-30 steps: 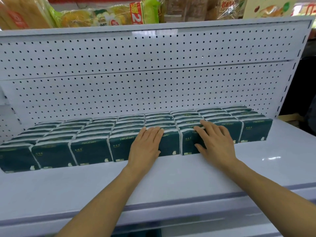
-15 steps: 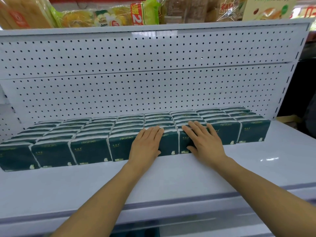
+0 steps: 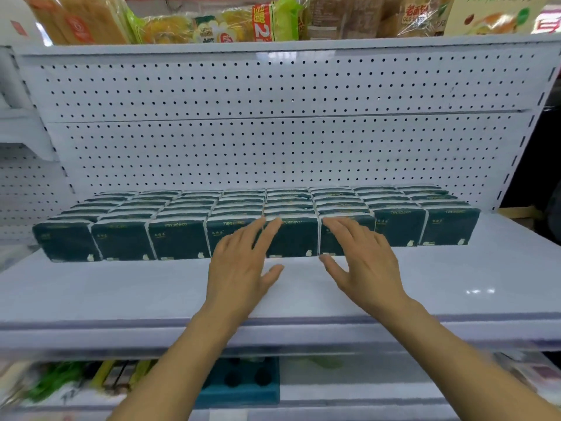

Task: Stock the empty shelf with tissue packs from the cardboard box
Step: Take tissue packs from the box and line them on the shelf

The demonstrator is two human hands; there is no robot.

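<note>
Tissue packs (image 3: 179, 238): dark green, standing in a block on the white shelf (image 3: 455, 281), eight across the front row with more rows behind, reaching back to the pegboard panel (image 3: 273, 141). Front faces line up in a near-straight row, set back from the shelf's front edge; bare shelf surface in front of them.

Left hand (image 3: 239, 262): fingers straight and together, spread flat, tips over the upper front edge of the fourth/fifth pack from the left; thumb out to the side. Holding nothing. Can't tell if the fingertips actually touch the packs or sit just in front.

Right hand (image 3: 361, 262): fingers straight, slightly fanned, tips at the front face of the sixth pack; thumb stretched toward the left hand. Also gripping nothing. Contact likewise unclear.

Both palms face down over the bare shelf, hands near each other, not touching.

Shelf above carries bagged bread and snack packs (image 3: 209, 25). Lower tier below shows blurred goods, including a teal box (image 3: 243, 384). Cardboard box not in view.
</note>
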